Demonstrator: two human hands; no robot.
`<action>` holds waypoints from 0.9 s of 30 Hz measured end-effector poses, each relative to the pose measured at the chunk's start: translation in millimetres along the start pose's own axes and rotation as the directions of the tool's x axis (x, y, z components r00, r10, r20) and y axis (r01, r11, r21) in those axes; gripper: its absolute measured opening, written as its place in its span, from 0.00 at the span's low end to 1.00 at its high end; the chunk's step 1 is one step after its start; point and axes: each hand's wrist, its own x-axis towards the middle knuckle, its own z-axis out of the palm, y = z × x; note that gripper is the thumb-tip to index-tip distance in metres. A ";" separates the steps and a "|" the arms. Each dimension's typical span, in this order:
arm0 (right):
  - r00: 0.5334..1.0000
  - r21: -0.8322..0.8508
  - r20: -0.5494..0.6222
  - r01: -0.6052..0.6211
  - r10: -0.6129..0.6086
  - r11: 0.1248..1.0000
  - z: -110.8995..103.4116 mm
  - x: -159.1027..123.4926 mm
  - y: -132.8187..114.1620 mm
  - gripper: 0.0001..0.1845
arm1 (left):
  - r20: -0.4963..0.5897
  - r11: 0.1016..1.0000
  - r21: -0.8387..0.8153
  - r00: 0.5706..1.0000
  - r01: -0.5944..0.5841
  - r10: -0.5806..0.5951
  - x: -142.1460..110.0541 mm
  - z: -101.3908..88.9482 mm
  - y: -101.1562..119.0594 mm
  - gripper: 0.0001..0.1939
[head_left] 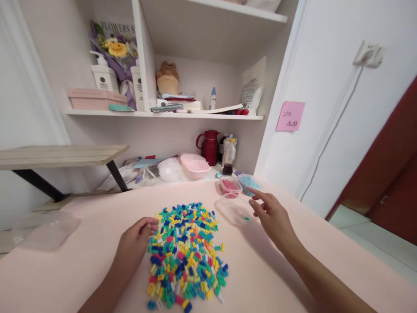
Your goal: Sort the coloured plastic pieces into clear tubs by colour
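Note:
A broad pile of small plastic building bricks [185, 252] in blue, green, yellow, red and white covers the middle of the table. At its left edge is my left hand [138, 237], its fingers curled in towards the thumb; whatever they hold, if anything, is hidden. My right hand [269, 213] is above the table, right of a clear plastic container [224, 213]. Its thumb and fingers are apart, with nothing visible between them. A green brick [246, 218] lies at the container's right end. Behind stand a tub of pink-red bricks [230, 186] and a tub of light blue bricks [249, 182].
A clear plastic box [45, 230] lies at the left, below a wooden riser [61, 156]. Along the back are a pink bowl [195, 166], a red jug [209, 148] and a bottle of dark liquid [229, 158]. A loaded shelf [169, 114] overhangs the back.

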 end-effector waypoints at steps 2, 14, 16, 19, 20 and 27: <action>1.000 0.076 -0.014 0.008 -0.007 0.997 0.5 -2.3 -5.2 0.22 | -0.012 1.000 -0.007 1.000 -0.017 0.017 1.2 -0.4 -2.5 0.16; 0.853 0.154 0.490 0.117 -0.178 0.981 41.0 -45.5 -32.6 0.14 | -0.036 1.000 0.003 0.999 0.005 -0.005 0.2 -1.4 4.2 0.16; 0.840 0.155 0.515 0.107 -0.173 0.982 44.6 -46.9 -32.9 0.14 | -0.033 1.000 0.016 0.999 0.008 -0.007 0.8 -1.7 3.5 0.16; 0.820 0.144 0.552 0.082 -0.149 0.986 45.2 -46.4 -32.0 0.12 | -0.031 1.000 0.026 1.000 0.006 -0.005 1.9 -1.9 3.2 0.15; 0.819 0.128 0.558 0.073 -0.133 0.989 44.5 -46.1 -31.3 0.12 | -0.028 1.000 0.027 1.000 0.007 -0.007 2.2 -1.8 3.6 0.15; 0.791 0.058 0.610 0.015 -0.048 0.998 39.3 -48.3 -27.2 0.07 | -0.039 0.999 0.032 0.999 0.014 -0.013 1.3 -1.6 8.0 0.15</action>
